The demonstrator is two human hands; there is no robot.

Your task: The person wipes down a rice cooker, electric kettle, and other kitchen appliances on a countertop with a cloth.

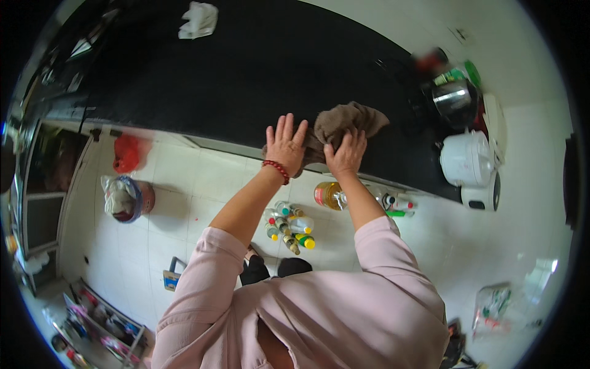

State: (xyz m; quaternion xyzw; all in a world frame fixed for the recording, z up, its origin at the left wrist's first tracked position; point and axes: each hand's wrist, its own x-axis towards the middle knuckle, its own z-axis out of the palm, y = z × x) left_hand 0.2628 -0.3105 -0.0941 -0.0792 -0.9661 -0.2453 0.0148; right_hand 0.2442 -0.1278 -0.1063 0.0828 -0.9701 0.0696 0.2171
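Observation:
A crumpled brown cloth (340, 124) lies along the front edge of a black countertop (239, 78), and part of it drapes over that edge. My right hand (345, 156) grips the bunched cloth, its fingertips sunk into the folds. With fingers spread, my left hand (285, 150) rests palm down at the counter's edge, over the cloth's left end. Whether its palm presses on cloth or counter is hidden. A red bead bracelet (276, 169) circles my left wrist.
A rice cooker (465, 159) and a metal kettle (454, 104) stand at the counter's right end. White crumpled plastic (199, 20) lies at the far left. Below, several bottles (282, 225) and an oil jug (329, 195) stand on the tiled floor, near a lined bin (145, 199).

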